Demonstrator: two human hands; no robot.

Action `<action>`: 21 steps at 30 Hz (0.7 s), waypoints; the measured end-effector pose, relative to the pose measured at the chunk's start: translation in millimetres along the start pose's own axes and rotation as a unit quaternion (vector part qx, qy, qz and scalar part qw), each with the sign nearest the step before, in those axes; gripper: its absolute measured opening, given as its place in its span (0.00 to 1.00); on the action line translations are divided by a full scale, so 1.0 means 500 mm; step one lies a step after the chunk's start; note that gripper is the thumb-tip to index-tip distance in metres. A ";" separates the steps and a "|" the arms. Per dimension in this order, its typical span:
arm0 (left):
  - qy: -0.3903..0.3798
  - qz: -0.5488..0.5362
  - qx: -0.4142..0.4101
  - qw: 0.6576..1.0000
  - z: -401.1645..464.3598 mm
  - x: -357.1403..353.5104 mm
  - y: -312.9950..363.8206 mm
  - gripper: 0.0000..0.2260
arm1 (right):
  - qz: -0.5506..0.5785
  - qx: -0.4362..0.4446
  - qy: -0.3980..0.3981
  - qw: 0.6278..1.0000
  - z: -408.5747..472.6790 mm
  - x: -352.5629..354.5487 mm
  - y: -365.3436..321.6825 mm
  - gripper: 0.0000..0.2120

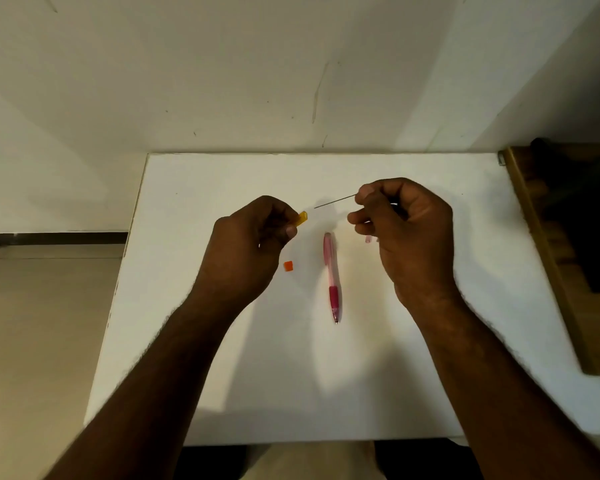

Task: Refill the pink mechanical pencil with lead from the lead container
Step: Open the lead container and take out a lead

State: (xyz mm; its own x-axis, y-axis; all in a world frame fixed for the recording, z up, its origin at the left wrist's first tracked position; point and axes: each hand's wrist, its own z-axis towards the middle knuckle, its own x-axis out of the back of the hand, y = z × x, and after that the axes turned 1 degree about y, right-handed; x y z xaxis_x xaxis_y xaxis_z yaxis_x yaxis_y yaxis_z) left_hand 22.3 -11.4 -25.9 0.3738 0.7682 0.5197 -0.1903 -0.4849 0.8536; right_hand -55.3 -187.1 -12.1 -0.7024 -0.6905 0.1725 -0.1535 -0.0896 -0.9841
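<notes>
My left hand [250, 244] holds a small orange lead container [301, 218], its open end pointing right. My right hand [402, 230] pinches a thin dark lead [333, 201] between thumb and forefinger; the lead's free tip sits just right of the container's mouth, apart from it. The pink mechanical pencil [331, 275] lies on the white table [222, 375] between my hands, tip toward me. A small orange cap [288, 266] rests on the table below my left hand. A small pink piece [368, 239] shows under my right hand, mostly hidden.
A wooden frame with dark objects [548, 258] stands along the table's right edge. The wall runs just behind the table's far edge. The floor lies to the left of the table.
</notes>
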 end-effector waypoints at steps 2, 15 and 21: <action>0.016 0.034 -0.022 0.999 0.001 -0.003 -0.010 0.04 | -0.002 -0.001 0.023 1.000 0.003 0.003 0.001 0.05; 0.013 0.254 -0.016 0.967 0.006 -0.030 -0.041 0.08 | 0.013 -0.066 0.008 0.998 0.005 0.005 0.016 0.04; 0.046 0.125 0.004 0.991 0.010 -0.022 -0.009 0.13 | -0.053 -0.041 -0.018 0.998 0.005 0.009 0.019 0.05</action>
State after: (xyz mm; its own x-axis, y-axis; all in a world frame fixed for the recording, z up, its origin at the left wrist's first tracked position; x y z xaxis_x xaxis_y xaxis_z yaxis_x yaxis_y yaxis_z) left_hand 23.5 -19.7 -35.8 0.2322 0.6583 0.7161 -0.2596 -0.6675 0.6978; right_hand -58.3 -192.8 -20.8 -0.6549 -0.7052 0.2716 -0.2818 -0.1055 -0.9537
